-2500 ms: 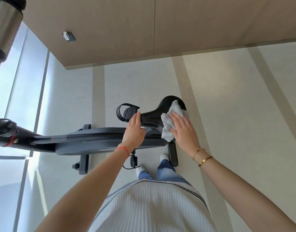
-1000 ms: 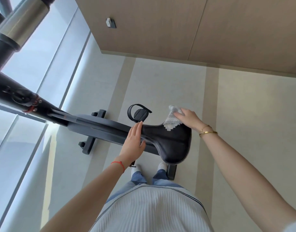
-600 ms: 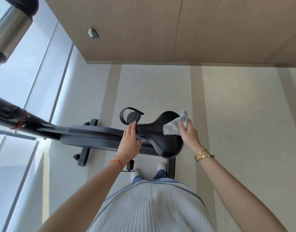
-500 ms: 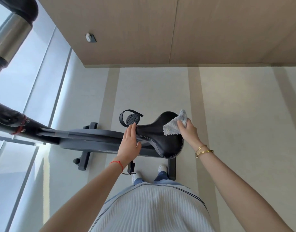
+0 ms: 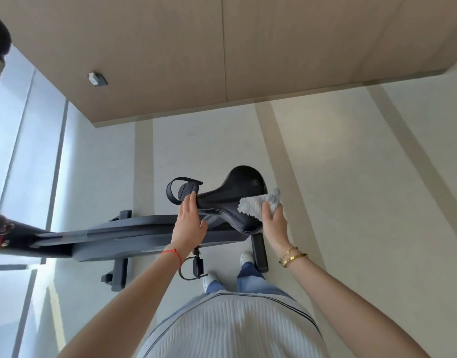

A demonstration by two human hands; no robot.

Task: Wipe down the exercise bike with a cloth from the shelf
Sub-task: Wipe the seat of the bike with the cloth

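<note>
A grey exercise bike (image 5: 134, 239) stands across the floor below me, its black saddle (image 5: 235, 197) nearest. My right hand (image 5: 274, 223) grips a crumpled pale cloth (image 5: 258, 205) and holds it against the saddle's right side. My left hand (image 5: 188, 226) rests on the saddle's narrow nose with straight fingers and the thumb spread toward the frame. A black strapped pedal (image 5: 182, 191) shows just beyond the left fingertips.
The near pedal (image 5: 195, 266) hangs by my feet, and the rear stabiliser bar (image 5: 259, 251) lies close to my right shoe. A wood-panelled wall (image 5: 222, 52) rises behind the bike. Glass panels (image 5: 21, 130) run along the left. The handlebar stem (image 5: 0, 231) is at the left edge.
My right hand has dragged the cloth from the saddle's far side toward its near right side. My left hand has stayed on the saddle's nose. The view has shifted.
</note>
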